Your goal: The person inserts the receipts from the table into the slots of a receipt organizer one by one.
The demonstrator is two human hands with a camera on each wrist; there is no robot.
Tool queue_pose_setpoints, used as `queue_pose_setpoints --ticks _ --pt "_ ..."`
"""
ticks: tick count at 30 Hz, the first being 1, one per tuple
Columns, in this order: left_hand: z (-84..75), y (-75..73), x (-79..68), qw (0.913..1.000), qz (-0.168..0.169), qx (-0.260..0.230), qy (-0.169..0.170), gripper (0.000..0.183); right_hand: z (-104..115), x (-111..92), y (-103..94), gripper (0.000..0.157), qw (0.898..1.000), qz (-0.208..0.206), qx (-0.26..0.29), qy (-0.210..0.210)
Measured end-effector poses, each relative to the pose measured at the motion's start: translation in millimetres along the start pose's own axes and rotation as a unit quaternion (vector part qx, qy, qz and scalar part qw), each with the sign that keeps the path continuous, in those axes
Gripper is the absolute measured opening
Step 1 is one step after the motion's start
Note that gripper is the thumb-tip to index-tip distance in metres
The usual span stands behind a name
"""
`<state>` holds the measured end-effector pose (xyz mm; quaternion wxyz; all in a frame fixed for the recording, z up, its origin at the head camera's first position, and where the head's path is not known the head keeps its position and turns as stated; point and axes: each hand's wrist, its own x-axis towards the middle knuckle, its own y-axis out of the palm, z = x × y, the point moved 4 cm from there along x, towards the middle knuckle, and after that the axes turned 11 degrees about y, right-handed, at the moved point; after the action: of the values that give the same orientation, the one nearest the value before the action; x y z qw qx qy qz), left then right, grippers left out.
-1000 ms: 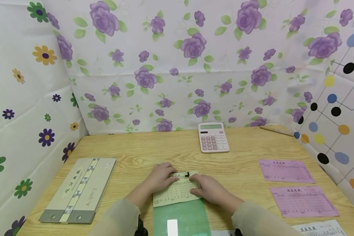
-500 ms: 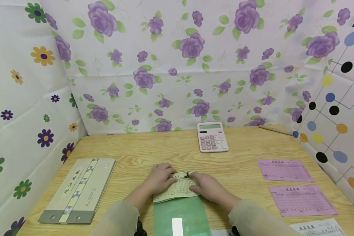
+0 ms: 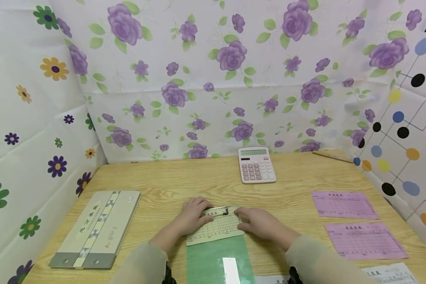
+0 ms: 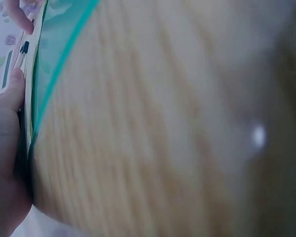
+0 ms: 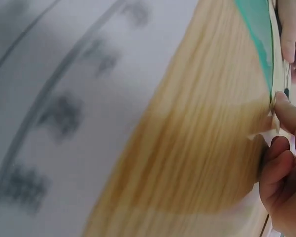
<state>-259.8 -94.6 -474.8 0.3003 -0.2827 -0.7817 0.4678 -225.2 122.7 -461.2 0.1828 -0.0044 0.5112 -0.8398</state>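
Flowered cloth [image 3: 206, 71] backs a wooden worktop [image 3: 170, 177], where paper forms [image 3: 218, 228] under a metal clip [image 3: 215, 212] lie over a green sheet [image 3: 216, 254]. The left hand's [image 3: 192, 217] grip is clamped on the forms' left side. The right hand [image 3: 262, 225] touches their right edge; whether its grip pinches, I cannot tell.

A pale yellow paper form [image 3: 220, 228] with printed lines lies a bit slanted over the far part of a shiny green plastic folder [image 3: 211, 258]. A silver clip [image 3: 218, 210] (one end is black) runs across its top. The left hand [image 3: 193, 217] grips one side; the right hand [image 3: 258, 223] pinches the other.
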Motion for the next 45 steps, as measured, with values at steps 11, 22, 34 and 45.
queue_pose_setpoints --ticks 11,22,34,45 --pt "-0.6 -1.4 0.9 1.0 0.0 0.0 0.003 0.037 -22 -15 -15.9 0.041 1.0 0.005 0.006 -0.019" --pt "-1.7 1.8 -1.3 0.9999 0.003 0.014 0.005 0.038 -57 -42 -29.0 0.043 0.997 0.064 0.024 -0.024" --pt "0.2 3.7 -1.8 0.9998 0.004 0.021 -0.005 0.038 -80 -69 -38.7 0.044 0.994 0.099 0.021 -0.05" --pt "-0.2 2.7 -2.2 0.9997 0.002 0.022 -0.007 0.038 -87 -89 -47.3 0.045 0.992 0.11 -0.006 -0.063"
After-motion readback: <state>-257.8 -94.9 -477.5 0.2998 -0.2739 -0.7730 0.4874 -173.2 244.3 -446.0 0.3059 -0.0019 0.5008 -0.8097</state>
